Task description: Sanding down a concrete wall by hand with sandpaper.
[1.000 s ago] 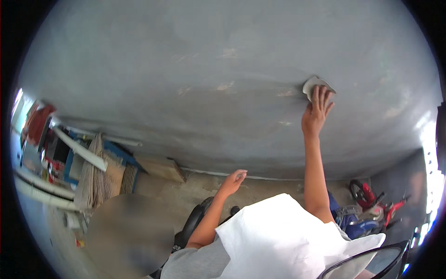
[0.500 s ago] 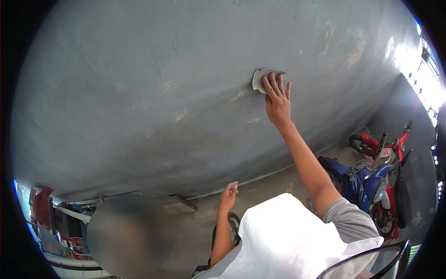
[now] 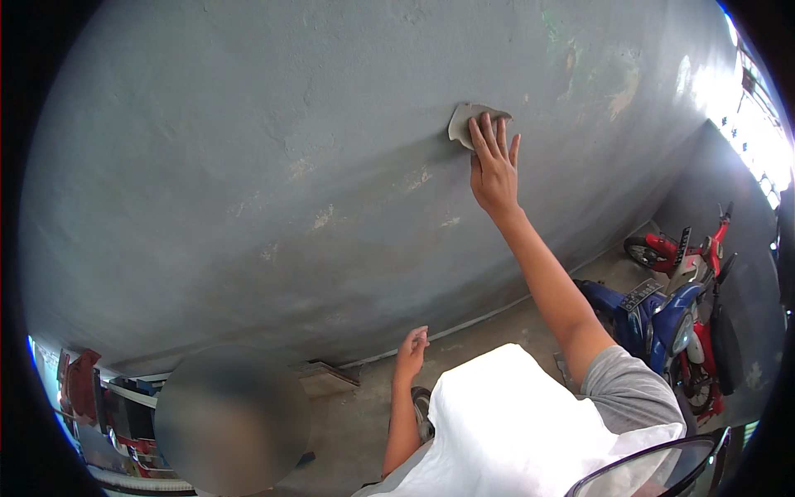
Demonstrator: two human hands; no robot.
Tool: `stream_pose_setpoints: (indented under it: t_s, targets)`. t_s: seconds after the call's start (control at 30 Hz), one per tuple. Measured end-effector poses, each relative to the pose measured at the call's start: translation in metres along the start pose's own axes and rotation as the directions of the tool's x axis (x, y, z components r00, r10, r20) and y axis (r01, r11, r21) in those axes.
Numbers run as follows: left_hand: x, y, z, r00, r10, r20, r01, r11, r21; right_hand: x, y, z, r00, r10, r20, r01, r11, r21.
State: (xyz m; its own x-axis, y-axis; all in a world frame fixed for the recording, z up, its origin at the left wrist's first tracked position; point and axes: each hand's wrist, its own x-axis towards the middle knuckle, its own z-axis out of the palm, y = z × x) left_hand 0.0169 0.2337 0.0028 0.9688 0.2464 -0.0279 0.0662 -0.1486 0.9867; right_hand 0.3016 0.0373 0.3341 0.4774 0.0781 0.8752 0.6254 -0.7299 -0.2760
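Right hand (image 3: 495, 170): spread, pressing a pale sheet (image 3: 460, 123) against the grey wall (image 3: 248, 99); left hand (image 3: 411, 354): loosely bent, nearer, farther left.

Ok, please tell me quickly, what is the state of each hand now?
Left hand: half-open, nothing visible in it.
Right hand: open, holding a pale sheet against the gray wall.

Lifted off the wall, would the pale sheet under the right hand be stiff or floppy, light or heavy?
The pale sheet is probably light, since its edge looks thin. It likely flexes easily, as its edge looks wavy. Unheld, it would probably drop: only the right hand appears to hold it against the wall.
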Motion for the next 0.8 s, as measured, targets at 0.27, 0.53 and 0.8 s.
stream_pose_setpoints:
  t_s: [0.27,0.53,0.8]
  targets:
    - [-0.001,-0.033,-0.014,0.999,-0.006,-0.034,0.007,0.999,0.035,0.041,-0.018,-0.013,0.998,-0.043,-0.047,0.043,0.999,-0.002]
    - [-0.004,-0.020,-0.013,0.999,-0.040,-0.018,0.038,0.996,-0.075,0.024,-0.004,-0.001,0.998,-0.024,-0.054,0.026,0.999,0.042]
    - [-0.002,-0.009,-0.015,0.994,-0.105,-0.010,0.105,0.994,-0.026,0.028,-0.007,-0.006,0.995,-0.051,-0.082,0.054,0.998,0.036]
